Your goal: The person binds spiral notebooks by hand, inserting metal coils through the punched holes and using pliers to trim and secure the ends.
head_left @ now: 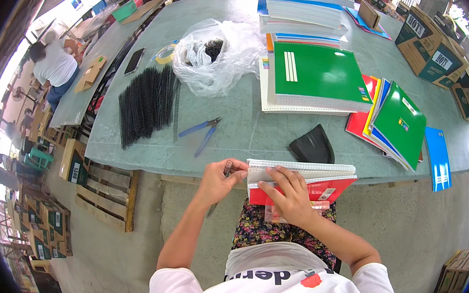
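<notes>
A red-covered notebook (pixel 327 186) with a thick white page block lies across my lap at the table's near edge. My right hand (pixel 287 193) presses flat on top of it. My left hand (pixel 219 179) pinches a black spiral wire (pixel 227 169) at the notebook's left end, where the punched edge is. Both forearms come up from the lower edge of the view.
On the grey-green table (pixel 244 134) lie blue-handled pliers (pixel 202 132), a pile of black spiral wires (pixel 146 104), a clear plastic bag (pixel 212 53), a black pouch (pixel 312 146), green notebooks (pixel 320 75) and a tall stack (pixel 305 3). A person (pixel 54 64) sits far left. Cartons (pixel 432 51) stand right.
</notes>
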Motion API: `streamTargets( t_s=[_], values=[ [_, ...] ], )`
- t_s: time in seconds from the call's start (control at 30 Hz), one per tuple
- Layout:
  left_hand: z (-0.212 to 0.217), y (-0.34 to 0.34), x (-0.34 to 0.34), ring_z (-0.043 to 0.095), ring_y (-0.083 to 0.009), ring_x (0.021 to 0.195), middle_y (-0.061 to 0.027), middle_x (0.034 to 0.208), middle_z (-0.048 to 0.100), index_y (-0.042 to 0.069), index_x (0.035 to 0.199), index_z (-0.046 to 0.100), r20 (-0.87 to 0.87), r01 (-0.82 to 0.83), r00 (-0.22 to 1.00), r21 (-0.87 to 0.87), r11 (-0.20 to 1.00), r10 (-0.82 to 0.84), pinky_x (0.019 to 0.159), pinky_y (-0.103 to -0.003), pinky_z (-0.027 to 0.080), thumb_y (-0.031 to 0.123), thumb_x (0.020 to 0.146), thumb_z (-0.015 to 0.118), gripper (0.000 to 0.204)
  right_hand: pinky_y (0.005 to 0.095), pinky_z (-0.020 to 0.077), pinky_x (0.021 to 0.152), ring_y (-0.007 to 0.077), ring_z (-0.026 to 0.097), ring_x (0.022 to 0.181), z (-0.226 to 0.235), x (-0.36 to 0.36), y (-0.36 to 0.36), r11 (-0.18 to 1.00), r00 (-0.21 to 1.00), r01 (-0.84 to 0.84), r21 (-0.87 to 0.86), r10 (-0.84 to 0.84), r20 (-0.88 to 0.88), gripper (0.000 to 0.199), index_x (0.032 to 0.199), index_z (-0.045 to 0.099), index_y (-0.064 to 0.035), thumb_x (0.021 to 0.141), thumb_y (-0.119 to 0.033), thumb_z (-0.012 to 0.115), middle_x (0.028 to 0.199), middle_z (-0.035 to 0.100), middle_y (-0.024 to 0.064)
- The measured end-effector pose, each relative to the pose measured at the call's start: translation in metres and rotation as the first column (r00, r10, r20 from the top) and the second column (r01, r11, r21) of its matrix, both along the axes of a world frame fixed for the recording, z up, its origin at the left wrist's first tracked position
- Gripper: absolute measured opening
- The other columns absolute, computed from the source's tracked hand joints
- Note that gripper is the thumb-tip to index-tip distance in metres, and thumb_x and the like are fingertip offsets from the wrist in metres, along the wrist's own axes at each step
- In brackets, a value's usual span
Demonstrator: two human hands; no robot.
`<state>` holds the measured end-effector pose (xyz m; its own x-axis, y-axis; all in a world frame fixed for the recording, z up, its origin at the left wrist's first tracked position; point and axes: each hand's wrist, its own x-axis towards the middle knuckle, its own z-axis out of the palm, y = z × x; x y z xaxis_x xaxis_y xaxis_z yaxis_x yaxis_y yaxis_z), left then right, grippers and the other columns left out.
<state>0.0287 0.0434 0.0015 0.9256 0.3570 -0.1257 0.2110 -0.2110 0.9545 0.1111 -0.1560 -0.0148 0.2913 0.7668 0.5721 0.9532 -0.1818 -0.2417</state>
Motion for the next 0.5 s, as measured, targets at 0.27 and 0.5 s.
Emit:
streamTargets(
  t_s=[0.27, 0.5],
  values=[
    [0.004, -0.001, -0.005, 0.054, -0.0078, 0.070, -0.0023, 0.075, 0.064, 0.001, 0.088, 0.066, -0.019, 0.073, 0.997, -0.090, 0.993, -0.075, 0.064, -0.024, 0.044, 0.017, 0.081, 0.066, 0.017, 0.0425, 0.0376, 0.086, 0.0280, 0.048, 0.110, -0.001, -0.001, -0.008, 0.999, 0.999, -0.028, -0.042, 0.029, 0.016, 0.043, 0.108, 0.060, -0.0158, 0.065, -0.016, 0.062, 0.121, 0.053, 0.0042],
    [0.008, 0.005, 0.009, 0.053, -0.0086, 0.061, -0.0025, 0.064, 0.060, 0.001, 0.080, 0.068, -0.222, 0.257, 0.942, 0.000, 0.966, -0.251, 0.056, -0.026, 0.043, 0.036, 0.079, 0.067, 0.035, 0.0415, 0.0373, 0.084, 0.0253, 0.047, 0.107, 0.002, -0.004, -0.013, 0.997, 0.997, -0.059, -0.049, 0.060, 0.037, 0.042, 0.108, 0.061, -0.0173, 0.066, -0.020, 0.063, 0.121, 0.055, -0.0010]
  ],
)
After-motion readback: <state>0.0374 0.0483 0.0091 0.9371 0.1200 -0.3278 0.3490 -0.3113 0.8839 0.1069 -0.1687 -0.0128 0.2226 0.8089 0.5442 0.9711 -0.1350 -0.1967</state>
